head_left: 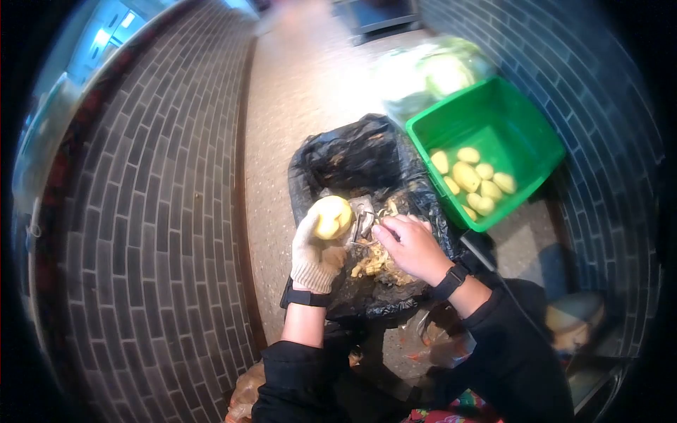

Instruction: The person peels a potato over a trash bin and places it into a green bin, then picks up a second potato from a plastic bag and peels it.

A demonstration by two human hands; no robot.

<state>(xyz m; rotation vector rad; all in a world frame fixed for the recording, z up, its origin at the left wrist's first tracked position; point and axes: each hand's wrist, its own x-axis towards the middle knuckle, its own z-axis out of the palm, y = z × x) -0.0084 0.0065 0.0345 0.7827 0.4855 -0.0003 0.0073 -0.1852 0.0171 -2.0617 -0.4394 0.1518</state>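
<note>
My left hand [315, 243], in a cream knitted glove, is closed around a peeled yellow potato [331, 217]. My bare right hand [409, 243] has its fingers curled around a peeler [357, 231]; only its thin metal end shows, pointing at the potato, and the handle is hidden in the palm. Both hands are over a bin lined with a black plastic bag [338, 149]. Potato peelings [381, 264] lie inside the bag, below my hands.
Right of the bin, a green plastic tub [525, 127] holds several peeled potatoes [467, 176]. Behind it is a clear bag with pale green cabbage-like vegetables [448, 74]. Brick walls [155, 211] rise on both sides. An orange-brown bag [247, 391] lies at lower left.
</note>
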